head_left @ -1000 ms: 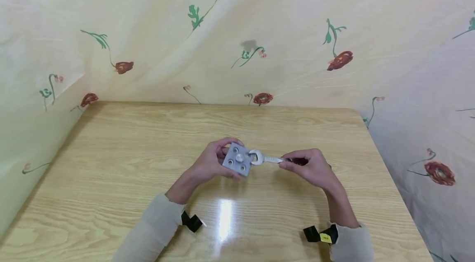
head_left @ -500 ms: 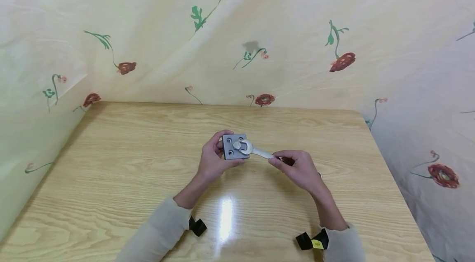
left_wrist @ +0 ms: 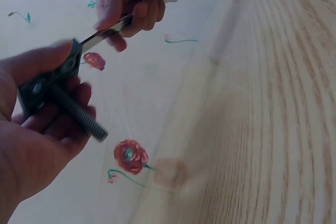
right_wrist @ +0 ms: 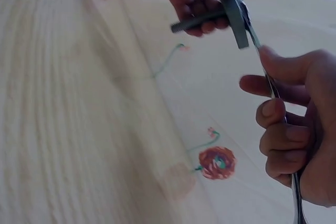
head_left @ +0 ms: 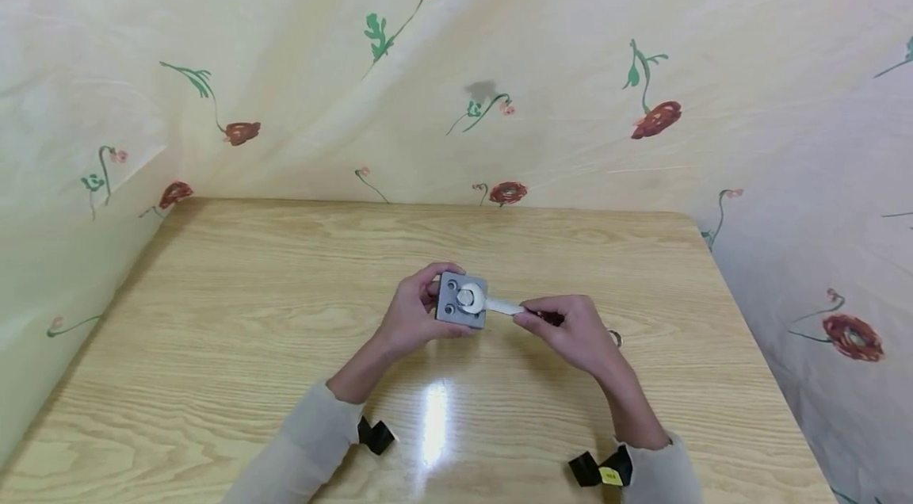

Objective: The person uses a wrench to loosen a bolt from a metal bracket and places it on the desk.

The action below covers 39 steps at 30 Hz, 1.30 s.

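- Flowered cloth (head_left: 299, 52) hangs beyond both grips and to either side; wood-grain table (head_left: 285, 266) lies beneath them.
- Plate (head_left: 456, 319): in the left hand (head_left: 414, 314), raised over the table, holed face turned up toward the head camera. Thumb on the near edge, fingers at the far edge; that leaves the face free for the tool, I'd judge.
- Bolt (left_wrist: 79, 111): through the plate's middle. Head on the face side; threaded shank juts out behind, close to the left hand's curled fingers. Cannot tell whether they touch it.
- Left grip: clamped on the plate, presumably to brace it against turning.
- Wrench (head_left: 505, 307): reaches from the right grip to the plate, forked end around the bolt head. Lies nearly flat to the face, likely for a square seat.
- Right hand (head_left: 571, 330): clamped on the wrench, thumb and forefinger along the shaft, other fingers curled round. Ring end pokes out past the little-finger side; a hold well back from the bolt probably gives leverage.
- Outward of each grip: pale sleeves (head_left: 296, 441), black wrist straps (head_left: 374, 435).
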Motion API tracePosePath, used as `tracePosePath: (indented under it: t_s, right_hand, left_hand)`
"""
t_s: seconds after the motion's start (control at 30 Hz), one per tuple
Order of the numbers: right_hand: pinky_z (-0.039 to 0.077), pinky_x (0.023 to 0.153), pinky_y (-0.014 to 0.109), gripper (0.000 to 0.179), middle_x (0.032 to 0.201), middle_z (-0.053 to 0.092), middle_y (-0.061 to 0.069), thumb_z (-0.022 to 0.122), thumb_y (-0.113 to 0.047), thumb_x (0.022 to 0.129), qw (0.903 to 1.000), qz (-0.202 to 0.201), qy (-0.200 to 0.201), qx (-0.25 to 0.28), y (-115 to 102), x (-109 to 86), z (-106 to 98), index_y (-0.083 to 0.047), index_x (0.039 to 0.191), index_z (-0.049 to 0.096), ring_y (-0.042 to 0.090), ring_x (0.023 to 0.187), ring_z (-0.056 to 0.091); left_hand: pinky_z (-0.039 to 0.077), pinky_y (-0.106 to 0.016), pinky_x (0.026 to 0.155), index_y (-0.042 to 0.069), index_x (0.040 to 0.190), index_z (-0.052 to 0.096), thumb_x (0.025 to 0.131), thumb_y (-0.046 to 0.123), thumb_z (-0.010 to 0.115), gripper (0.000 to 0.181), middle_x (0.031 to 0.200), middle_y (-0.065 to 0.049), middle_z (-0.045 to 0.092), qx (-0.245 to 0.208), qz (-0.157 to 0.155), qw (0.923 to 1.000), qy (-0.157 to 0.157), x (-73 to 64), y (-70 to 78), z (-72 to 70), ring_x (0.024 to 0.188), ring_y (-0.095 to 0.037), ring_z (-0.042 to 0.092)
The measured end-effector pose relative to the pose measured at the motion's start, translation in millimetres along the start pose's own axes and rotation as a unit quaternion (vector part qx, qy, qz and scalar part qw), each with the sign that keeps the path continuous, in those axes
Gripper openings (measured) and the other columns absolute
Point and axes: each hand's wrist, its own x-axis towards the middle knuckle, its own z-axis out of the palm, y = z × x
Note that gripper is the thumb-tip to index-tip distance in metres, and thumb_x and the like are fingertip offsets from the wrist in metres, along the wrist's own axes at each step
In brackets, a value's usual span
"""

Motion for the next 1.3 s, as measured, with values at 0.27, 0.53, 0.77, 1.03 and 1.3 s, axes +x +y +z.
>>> tracePosePath:
  t_s: [0.27,0.53,0.77,1.03,1.3]
  right_hand:
    - [0.042,0.049,0.020,0.014,0.071,0.071,0.001,0.074,-0.020,0.084,0.9976,-0.018,-0.063,0.025,2,-5.0,-12,-0.008,0.091,0.078,-0.002,0.054,0.046]
    - [0.043,0.049,0.019,0.010,0.071,0.073,-0.001,0.078,-0.023,0.080,0.9863,-0.066,-0.142,0.053,4,-6.5,-16,-0.014,0.084,0.079,-0.003,0.054,0.048]
    - [0.048,0.051,0.018,0.011,0.068,0.073,-0.006,0.081,-0.030,0.075,0.9721,-0.102,-0.208,0.037,-2,-6.9,-12,-0.019,0.078,0.078,-0.007,0.056,0.054]
    - [0.049,0.051,0.019,0.013,0.069,0.074,-0.006,0.082,-0.031,0.075,0.9678,-0.109,-0.222,0.048,-3,-7.2,-16,-0.018,0.078,0.078,-0.007,0.057,0.056]
    - [0.044,0.045,0.019,0.006,0.070,0.073,0.003,0.078,-0.007,0.078,0.9787,-0.115,-0.124,0.116,14,-12.5,-37,-0.009,0.083,0.077,-0.006,0.054,0.049]
  left_hand:
    - [0.053,-0.022,0.078,0.000,0.124,0.052,0.061,-0.009,0.084,0.071,0.107,-0.029,0.065,-0.017,-0.033,0.9824,-0.183,-2.4,0.3,-10.9,0.087,-0.006,0.064]
    - [0.052,-0.020,0.076,-0.006,0.122,0.052,0.057,-0.016,0.082,0.072,0.107,-0.035,0.064,-0.032,-0.049,0.9322,-0.357,-3.5,-4.3,-7.8,0.086,-0.004,0.066]
    - [0.051,-0.016,0.077,-0.009,0.125,0.051,0.054,-0.017,0.083,0.078,0.106,-0.037,0.063,-0.016,-0.090,0.8646,-0.494,-4.4,-6.2,6.2,0.084,0.002,0.064]
    - [0.051,-0.015,0.076,-0.006,0.127,0.052,0.054,-0.015,0.085,0.081,0.106,-0.034,0.066,0.006,-0.088,0.8593,-0.504,-4.4,-5.3,9.7,0.083,0.003,0.064]
    - [0.055,-0.021,0.076,-0.012,0.127,0.049,0.056,-0.017,0.081,0.078,0.107,-0.039,0.062,-0.037,-0.017,0.9093,-0.414,-2.6,0.6,-8.6,0.086,-0.001,0.067]
